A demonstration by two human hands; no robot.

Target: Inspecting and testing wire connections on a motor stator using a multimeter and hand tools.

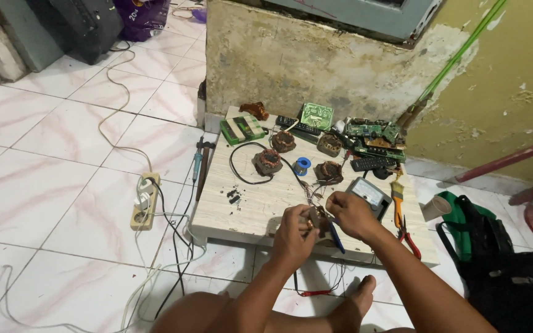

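Both hands, left hand [295, 229] and right hand [351, 213], pinch a small motor part [319, 220].

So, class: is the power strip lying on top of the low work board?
No. The power strip lies on the tiled floor, left of the board, well clear of both hands.

1. Small motor stator [319, 220] with copper-coloured windings, held just above the near edge of the worktop [260, 206], mostly hidden between both grips.
2. Thin wires [311, 196] running up from it toward the worktop's middle.
3. Blue-handled tool [336, 237], slanting down past the near edge, beside the stator.
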